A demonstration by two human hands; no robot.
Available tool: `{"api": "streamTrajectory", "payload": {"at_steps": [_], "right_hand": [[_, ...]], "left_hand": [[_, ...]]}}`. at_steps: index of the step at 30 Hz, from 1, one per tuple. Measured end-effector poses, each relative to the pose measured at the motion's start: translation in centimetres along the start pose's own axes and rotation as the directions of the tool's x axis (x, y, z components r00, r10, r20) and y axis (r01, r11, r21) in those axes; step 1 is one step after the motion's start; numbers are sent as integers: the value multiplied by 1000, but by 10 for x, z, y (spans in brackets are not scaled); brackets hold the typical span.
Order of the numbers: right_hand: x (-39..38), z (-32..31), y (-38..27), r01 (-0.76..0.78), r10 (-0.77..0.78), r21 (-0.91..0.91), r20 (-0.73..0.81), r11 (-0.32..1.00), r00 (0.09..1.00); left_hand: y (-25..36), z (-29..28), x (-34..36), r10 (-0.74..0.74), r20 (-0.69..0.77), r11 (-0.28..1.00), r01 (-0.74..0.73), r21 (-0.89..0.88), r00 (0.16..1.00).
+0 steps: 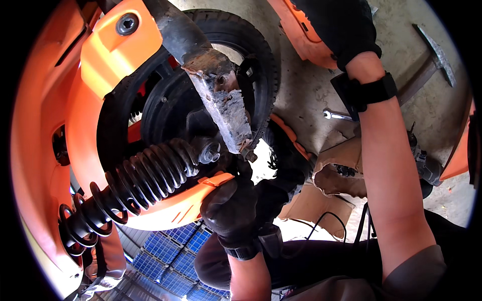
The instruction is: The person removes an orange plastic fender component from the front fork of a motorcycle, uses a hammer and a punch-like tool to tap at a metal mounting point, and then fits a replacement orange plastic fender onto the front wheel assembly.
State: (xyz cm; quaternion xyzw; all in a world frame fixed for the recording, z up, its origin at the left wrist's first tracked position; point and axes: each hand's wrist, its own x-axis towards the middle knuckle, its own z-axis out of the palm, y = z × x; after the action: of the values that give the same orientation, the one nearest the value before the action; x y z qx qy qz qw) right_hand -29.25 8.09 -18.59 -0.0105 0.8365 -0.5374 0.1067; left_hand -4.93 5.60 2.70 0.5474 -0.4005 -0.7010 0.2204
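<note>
My left hand (230, 208), in a black glove, is closed beside the lower orange fender (175, 213), just below a weathered grey metal bracket (221, 108). Its fingertips are hidden, so what they hold does not show. My right hand (346, 30), also gloved in black, reaches to the top edge and grips an orange plastic panel (304, 37); part of that hand is cut off. A black coil-spring shock absorber (143, 178) runs diagonally to the left of my left hand. Behind the bracket is a black wheel with a knobby tyre (261, 65).
On the concrete floor at right lie a hammer (436, 55) and a wrench (339, 116). An open cardboard box (346, 155) and a power tool (426, 161) flank my right forearm. A black cable (321, 215) loops nearby. Blue crates (168, 253) show below the fender.
</note>
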Motion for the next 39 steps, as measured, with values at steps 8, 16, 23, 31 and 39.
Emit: {"api": "streamTrajectory", "payload": {"at_steps": [8,16,23,31,39], "right_hand": [[2,-9,-2,-113,107,67,78,991,991],[10,-23,-1,-199,171,152,178,968,969],[13,-37,6,-329,70,543,442,772,894],[16,-52,5,-597,-292,800,584,51,758],[-2,-86,-25,-654,-243,731,682,196,690]], "left_hand": [[-3,5,2,69,-82,995,-63,74,994],[-4,6,5,75,-57,993,-69,99,995],[-6,4,7,84,-36,996,-82,31,996],[-5,5,-1,70,-31,979,-62,193,997],[-9,0,-6,340,187,405,-323,855,922]]}}
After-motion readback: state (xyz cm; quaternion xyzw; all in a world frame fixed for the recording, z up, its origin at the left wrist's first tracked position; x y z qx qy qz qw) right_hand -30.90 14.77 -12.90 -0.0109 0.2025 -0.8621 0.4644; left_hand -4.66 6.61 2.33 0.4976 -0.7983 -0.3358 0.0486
